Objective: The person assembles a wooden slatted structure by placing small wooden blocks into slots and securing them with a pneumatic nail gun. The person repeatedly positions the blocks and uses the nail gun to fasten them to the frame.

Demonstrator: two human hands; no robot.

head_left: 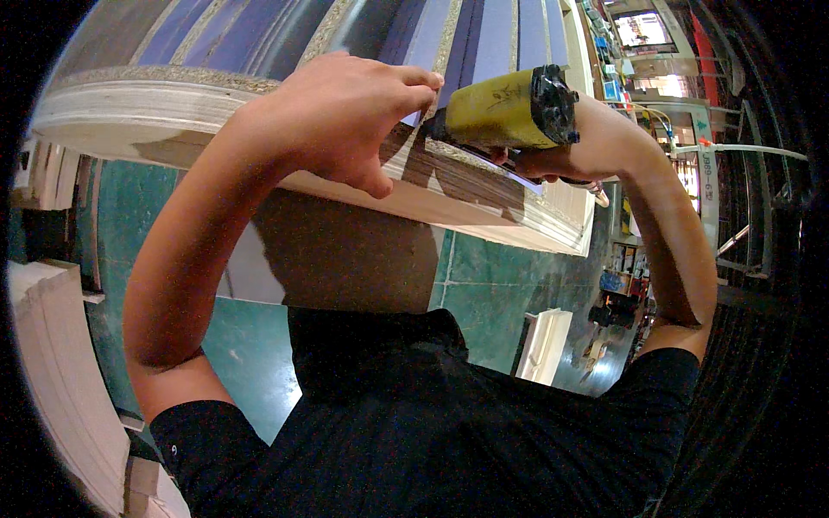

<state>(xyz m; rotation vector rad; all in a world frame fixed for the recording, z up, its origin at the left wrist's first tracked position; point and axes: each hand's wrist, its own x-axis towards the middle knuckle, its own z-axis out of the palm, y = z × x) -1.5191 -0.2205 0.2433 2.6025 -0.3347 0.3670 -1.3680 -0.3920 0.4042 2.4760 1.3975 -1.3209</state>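
My right hand (596, 138) is wrapped round the handle of a yellow nail gun or stapler (492, 110), with black covering its rear end. The tool's dark nose points left, over the edge of a wooden frame. Just left of it, my left hand (332, 121) hangs over the same edge, thumb and fingers apart, with nothing in it. Its fingertips are near the tool's nose; whether they touch the frame I cannot tell. Blue-purple bands between chipboard strips (315, 36) run across the frame's top. Much of the tool's handle is hidden by my right hand.
Below the frame's edge is a stack of pale boards (518, 226). A brown panel (345, 250) stands in front of my body, above a green floor (488, 276). More pale boards (60, 345) are at the left. Cluttered shelves and a hose (656, 112) lie far right.
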